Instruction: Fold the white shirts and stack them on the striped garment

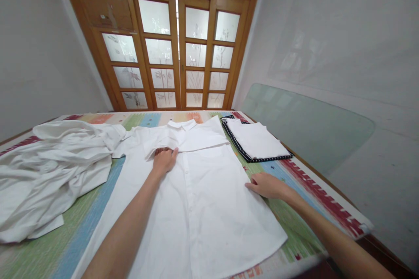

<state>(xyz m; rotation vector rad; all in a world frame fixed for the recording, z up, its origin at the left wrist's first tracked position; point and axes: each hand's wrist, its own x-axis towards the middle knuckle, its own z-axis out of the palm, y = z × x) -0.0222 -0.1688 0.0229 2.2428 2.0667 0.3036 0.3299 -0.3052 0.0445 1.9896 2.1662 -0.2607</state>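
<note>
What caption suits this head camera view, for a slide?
Left hand and right hand at a white collared fabric shirt laid on a striped multicoloured cloth.

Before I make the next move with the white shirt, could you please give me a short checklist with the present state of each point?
1. Left hand at the edge crossing the shirt's chest: ok.
2. Right hand at the shirt's right side: ok.
3. Firm grip by both hands: cannot tell, fingers partly hidden.
4. Crumpled white pile apart from the shirt: not ok, it seems to meet one sleeve.
5. Hem straight throughout: cannot tell, part is outside the picture.
</note>
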